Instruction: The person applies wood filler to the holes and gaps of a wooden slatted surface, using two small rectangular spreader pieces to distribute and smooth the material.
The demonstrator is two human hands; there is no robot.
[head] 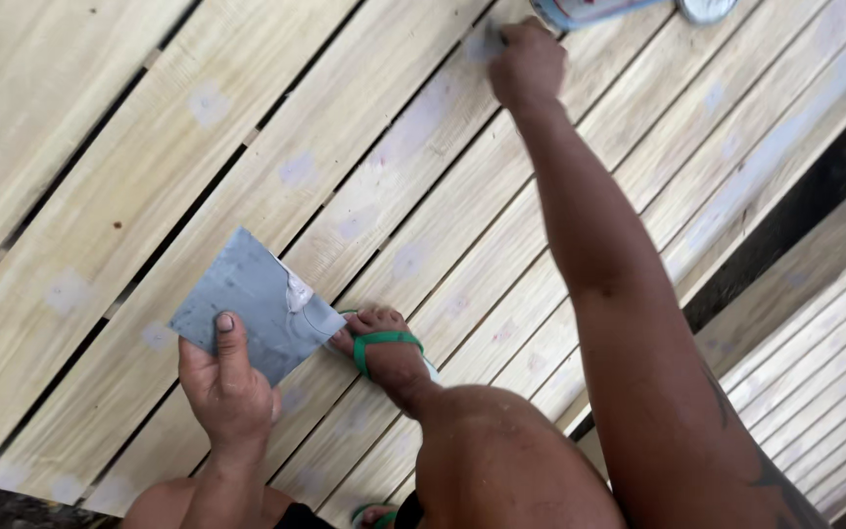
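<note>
The left hand [232, 392], at 7 o'clock, grips a flat grey board [252, 304] with a dab of pale filler [298, 292] on it, thumb on top. The right hand [526, 64], stretched to 1 o'clock, has its fingers closed on a small tool I cannot make out, pressed to the wooden slats [276, 167]. Filling spots seems in hand; next would need fresh filler from the board.
</note>
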